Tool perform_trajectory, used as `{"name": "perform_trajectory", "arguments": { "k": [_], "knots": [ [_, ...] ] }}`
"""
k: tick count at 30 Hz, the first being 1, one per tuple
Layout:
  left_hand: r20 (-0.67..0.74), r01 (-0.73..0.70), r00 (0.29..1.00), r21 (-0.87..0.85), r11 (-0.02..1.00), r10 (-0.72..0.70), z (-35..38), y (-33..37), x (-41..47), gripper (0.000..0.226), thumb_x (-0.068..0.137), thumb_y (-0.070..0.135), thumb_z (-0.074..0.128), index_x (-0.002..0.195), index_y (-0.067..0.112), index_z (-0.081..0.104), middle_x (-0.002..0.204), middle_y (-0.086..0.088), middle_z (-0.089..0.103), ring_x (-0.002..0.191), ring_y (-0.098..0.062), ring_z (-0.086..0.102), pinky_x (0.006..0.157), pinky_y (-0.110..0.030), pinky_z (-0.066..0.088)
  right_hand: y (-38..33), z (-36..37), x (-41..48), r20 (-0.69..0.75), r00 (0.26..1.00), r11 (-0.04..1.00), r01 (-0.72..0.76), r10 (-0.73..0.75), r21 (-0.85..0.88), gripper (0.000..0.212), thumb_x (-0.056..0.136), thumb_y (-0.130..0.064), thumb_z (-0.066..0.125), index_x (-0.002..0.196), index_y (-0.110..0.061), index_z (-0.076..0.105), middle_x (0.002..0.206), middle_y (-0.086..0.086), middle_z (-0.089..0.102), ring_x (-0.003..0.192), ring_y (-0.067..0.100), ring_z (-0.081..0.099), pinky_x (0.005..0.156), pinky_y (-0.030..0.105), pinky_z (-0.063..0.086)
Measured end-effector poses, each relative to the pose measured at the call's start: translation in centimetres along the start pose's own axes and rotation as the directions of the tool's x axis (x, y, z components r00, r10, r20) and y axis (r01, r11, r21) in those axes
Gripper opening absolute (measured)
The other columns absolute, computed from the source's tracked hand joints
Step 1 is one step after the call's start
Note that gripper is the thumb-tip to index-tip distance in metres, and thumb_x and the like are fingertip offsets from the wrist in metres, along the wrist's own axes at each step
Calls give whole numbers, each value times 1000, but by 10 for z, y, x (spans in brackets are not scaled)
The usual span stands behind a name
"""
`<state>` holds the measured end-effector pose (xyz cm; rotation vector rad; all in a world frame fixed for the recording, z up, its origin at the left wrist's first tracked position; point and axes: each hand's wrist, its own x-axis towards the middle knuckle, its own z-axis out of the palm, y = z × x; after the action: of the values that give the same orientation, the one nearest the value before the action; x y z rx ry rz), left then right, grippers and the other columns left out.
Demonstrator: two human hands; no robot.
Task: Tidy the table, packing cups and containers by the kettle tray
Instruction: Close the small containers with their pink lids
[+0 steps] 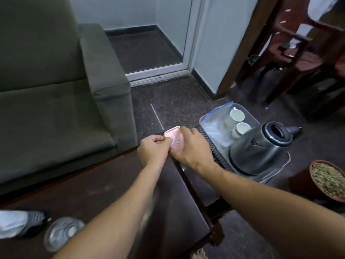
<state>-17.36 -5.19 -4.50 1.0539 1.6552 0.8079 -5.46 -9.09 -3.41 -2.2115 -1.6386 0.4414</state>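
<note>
Both hands hold a small pink container (174, 140) over the far edge of the dark table (112, 193): the left hand (153, 152) pinches its near-left side, the right hand (190, 146) wraps its right side. Just beyond the table's right edge, a tray (214, 150) carries a steel kettle (261, 146) and two white cups (236, 120). A clear lid (59, 232) lies at the table's near-left corner.

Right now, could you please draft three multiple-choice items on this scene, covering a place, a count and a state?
1. Where does the steel kettle stand?
A. on the sofa
B. on the tray, at the table's far right
C. on the floor

2. How many white cups lie in the clear bag?
A. two
B. four
C. none

3. The pink container is:
A. lying untouched
B. inside the bag
C. held by both hands

Answers: 1 B, its base rests on the tray. 2 A, two rims show. 3 C, left hand and right hand both grip it.
</note>
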Motion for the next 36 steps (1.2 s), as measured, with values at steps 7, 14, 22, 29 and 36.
{"name": "perform_trajectory", "arguments": {
  "k": [7,14,22,29,36],
  "knots": [
    [167,-99,983,154,983,73,152,51,16,31,61,40,70,90,36,77,85,11,77,81,-20,73,80,-31,59,115,-74,82,87,983,972,-143,162,-186,59,72,-56,71,111,-12,59,112,12,63,100,31,64,73,34,46],
    [318,-156,947,374,914,32,209,42,37,16,75,38,67,71,25,75,60,2,70,78,-23,71,70,-26,53,155,-73,132,337,886,891,-158,318,-425,75,75,-45,72,138,-16,45,97,5,63,99,30,63,74,32,49],
    [143,-226,973,479,848,179,201,28,58,32,87,45,54,81,22,75,83,-6,74,93,-35,65,66,-31,41,162,-35,144,491,753,832,-133,438,-538,64,68,-39,89,120,-18,58,105,5,59,91,27,57,70,30,46],
    [69,-240,969,494,836,237,179,14,69,41,93,52,47,84,23,75,71,1,68,87,-32,66,64,-30,37,167,-20,145,484,769,816,-84,418,-572,83,66,-39,92,133,-14,51,125,10,62,115,32,62,75,33,45],
    [-13,-224,963,510,831,268,135,7,63,54,97,57,36,89,16,70,96,-16,74,95,-42,67,76,-40,50,148,-26,144,526,746,802,-17,408,-597,64,69,-37,92,122,-16,63,113,7,67,108,26,62,88,29,49]
  ]
}}
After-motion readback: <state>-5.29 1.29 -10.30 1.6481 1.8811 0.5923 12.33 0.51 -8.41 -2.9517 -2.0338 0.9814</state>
